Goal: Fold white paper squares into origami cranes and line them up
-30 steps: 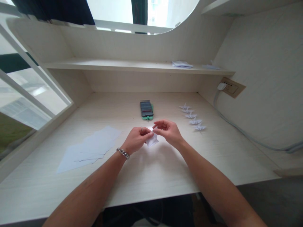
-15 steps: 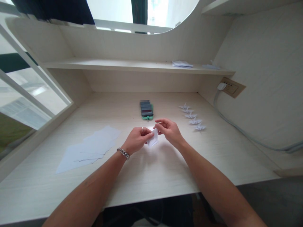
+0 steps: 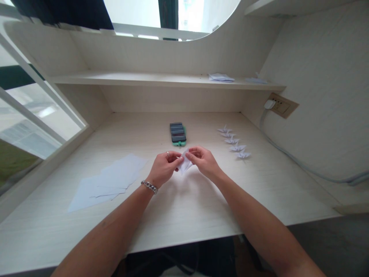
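Note:
A small piece of folded white paper [image 3: 184,164] is held above the desk between both hands, its lower point tilted down. My left hand [image 3: 165,165] pinches its left side with thumb and fingers; a ring and a chain bracelet are on that arm. My right hand [image 3: 204,161] grips the upper right edge, thumb in front. Fingers cover part of the folds. Just beyond the hands lies a phone in a green case [image 3: 178,134]. Several folded paper cranes [image 3: 238,148] stand in a row to the right.
Loose white paper sheets [image 3: 115,173] overlap on the desk at left. A shelf [image 3: 144,79] runs across the back, bearing a stack of folded paper [image 3: 221,77]. On the right wall, a plug [image 3: 270,104] sits in a socket, its grey cable [image 3: 300,164] trailing along the desk's right side.
My right hand has closed in on the folded paper and now pinches its upper right edge. The paper has turned slightly, with its point downward. My left hand has shifted a little left.

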Available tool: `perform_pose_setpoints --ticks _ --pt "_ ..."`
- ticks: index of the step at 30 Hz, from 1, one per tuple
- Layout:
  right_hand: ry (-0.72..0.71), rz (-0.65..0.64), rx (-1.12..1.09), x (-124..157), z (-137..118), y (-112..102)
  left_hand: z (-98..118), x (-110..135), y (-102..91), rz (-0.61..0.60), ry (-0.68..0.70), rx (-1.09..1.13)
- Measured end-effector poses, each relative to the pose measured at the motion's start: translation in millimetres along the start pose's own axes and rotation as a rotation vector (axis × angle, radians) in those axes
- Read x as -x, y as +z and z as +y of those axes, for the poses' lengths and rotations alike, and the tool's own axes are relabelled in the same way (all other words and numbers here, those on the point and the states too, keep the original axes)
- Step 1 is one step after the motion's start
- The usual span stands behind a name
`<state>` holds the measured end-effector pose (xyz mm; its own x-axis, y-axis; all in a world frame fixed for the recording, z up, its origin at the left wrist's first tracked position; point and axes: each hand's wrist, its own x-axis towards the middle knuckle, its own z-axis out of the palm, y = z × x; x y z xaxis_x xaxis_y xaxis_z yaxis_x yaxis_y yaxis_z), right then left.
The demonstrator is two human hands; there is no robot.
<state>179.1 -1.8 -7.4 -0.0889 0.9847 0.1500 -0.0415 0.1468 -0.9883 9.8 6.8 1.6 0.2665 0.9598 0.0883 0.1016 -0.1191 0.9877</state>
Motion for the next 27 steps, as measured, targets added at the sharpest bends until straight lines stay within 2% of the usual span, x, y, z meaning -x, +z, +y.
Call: perform_pose_setpoints --ticks 3,9,15,22,27 --pt "0.064 -0.1 -0.042 1.3 0.6 2.4 1.2 0.4 0.9 0.06 0.009 0.009" --pt "0.027 0.023 -0.048 1.1 1.0 4.0 3.5 3.5 2.8 -0.014 -0.047 0.127" --pt "0.043 0.004 -0.097 0.9 2.6 6.0 0.2 4.6 3.8 -0.021 -0.012 0.108" --pt "0.037 0.06 -0.14 -0.3 2.5 6.3 4.6 5.5 4.2 -0.074 -0.008 0.116" --pt "0.055 0.033 -0.141 0.3 1.8 5.5 3.5 3.8 1.4 -0.038 -0.014 0.146"
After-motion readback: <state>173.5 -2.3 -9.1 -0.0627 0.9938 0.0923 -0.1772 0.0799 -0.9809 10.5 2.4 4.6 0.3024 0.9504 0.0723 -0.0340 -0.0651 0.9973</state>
